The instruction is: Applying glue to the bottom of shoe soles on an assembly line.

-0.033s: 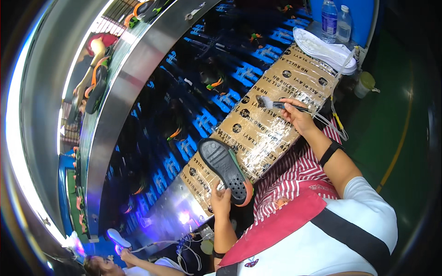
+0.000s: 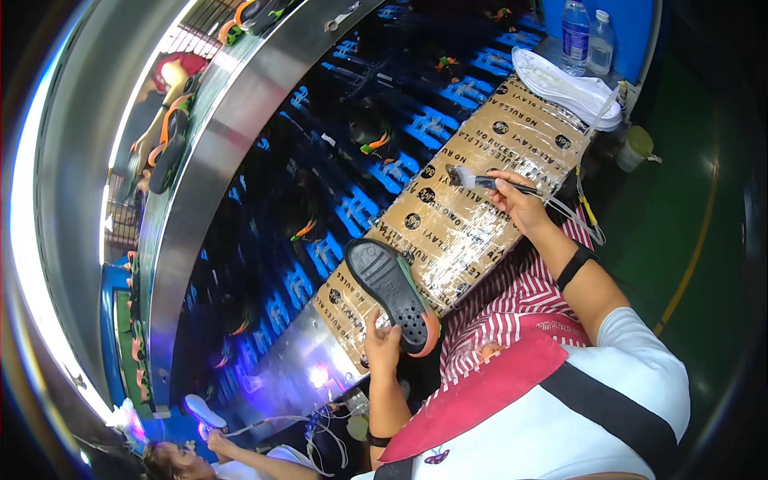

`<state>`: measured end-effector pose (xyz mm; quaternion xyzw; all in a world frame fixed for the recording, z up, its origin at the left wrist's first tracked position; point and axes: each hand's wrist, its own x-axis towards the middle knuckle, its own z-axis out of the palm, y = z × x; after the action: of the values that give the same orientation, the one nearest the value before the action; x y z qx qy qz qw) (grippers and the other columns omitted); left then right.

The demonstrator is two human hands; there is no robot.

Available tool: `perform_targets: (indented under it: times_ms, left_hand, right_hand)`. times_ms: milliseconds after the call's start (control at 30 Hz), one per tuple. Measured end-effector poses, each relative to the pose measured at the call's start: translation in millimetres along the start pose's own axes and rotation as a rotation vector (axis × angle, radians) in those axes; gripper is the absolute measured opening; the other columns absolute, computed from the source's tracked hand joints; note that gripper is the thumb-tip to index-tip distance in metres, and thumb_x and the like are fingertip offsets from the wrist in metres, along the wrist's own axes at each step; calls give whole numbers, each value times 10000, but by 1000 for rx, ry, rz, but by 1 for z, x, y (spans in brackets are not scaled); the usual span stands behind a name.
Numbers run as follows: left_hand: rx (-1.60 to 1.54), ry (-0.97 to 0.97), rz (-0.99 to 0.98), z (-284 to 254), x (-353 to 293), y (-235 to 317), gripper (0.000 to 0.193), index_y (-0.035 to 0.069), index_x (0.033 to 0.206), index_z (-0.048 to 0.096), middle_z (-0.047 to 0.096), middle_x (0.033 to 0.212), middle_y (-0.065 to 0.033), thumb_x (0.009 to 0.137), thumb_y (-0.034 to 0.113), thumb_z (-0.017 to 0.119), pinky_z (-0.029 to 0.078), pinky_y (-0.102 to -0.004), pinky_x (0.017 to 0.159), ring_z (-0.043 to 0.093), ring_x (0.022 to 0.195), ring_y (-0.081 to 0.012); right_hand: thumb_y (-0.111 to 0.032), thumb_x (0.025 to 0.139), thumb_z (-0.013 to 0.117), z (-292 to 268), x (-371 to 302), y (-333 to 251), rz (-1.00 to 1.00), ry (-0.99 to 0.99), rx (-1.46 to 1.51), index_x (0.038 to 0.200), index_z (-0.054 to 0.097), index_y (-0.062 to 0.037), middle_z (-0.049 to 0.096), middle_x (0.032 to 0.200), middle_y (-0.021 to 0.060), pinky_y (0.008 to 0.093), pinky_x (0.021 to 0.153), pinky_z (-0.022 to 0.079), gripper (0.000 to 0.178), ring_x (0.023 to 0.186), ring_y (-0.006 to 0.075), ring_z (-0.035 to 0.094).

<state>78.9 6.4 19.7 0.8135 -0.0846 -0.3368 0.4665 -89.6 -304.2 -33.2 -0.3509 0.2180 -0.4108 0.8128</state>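
Your left hand grips the near, orange-edged end of a dark grey shoe sole, with its thumb along the rim. The sole lies at a slant over the near-left part of the bench, its ribbed end away from you and its end with round holes jutting past the front edge, toward your striped apron. A green strip runs along the sole's right side.

Your right hand is closed around the black handle of a flat brush, held well apart from the sole. The pale bristles point left, over the printed cardboard wrapped in clear film that covers the bench; you cannot tell from this view whether they touch it. Pale cables hang just beside your right wrist.

At the far end of the bench you have a white, sole-shaped piece, with two plastic bottles standing behind it. Beyond the cardboard to your left runs a dark conveyor with blue racks. At lower left, a co-worker holds up a pale sole.
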Motion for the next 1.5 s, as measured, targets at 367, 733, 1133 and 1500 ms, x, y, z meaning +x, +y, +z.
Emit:
perform_targets:
  times_ms: [367, 733, 1133, 1500]
  left_hand:
    - [-1380, -475, -213, 37, -12, 2, 582, -17, 1200, 396, 476, 1146, -220, 787, 393, 378, 401, -450, 890, 473, 1053, -384]
    - [-1454, -647, -202, 66, -14, -23, 598, 0, 1206, 395, 458, 1173, -221, 796, 432, 447, 359, -411, 944, 439, 1092, -368]
    - [-1472, -707, -269, 71, -29, -27, 772, 34, 1244, 376, 450, 1176, -212, 772, 645, 372, 379, -487, 889, 433, 1091, -363]
    - [-1181, -671, -193, 93, -26, -19, 634, 77, 1248, 391, 503, 1144, -143, 818, 542, 409, 427, -416, 863, 498, 1034, -304]
  right_hand:
    - [-75, 802, 576, 9, -40, -20, 54, 16, -103, 983, 564, 17, 610, 722, 46, 132, 487, 388, 204, 581, 40, 533]
    - [-77, 754, 595, 62, -64, -51, 57, -195, -223, 905, 595, 30, 614, 733, 49, 151, 539, 418, 185, 607, 50, 546]
    - [-97, 764, 598, 96, -76, -35, 254, -368, -232, 920, 599, 9, 603, 729, 25, 147, 526, 392, 188, 597, 23, 515]
    - [-28, 656, 634, 119, -83, -40, -467, -466, -833, 838, 604, 0, 591, 676, 83, 247, 532, 446, 187, 591, 137, 574]
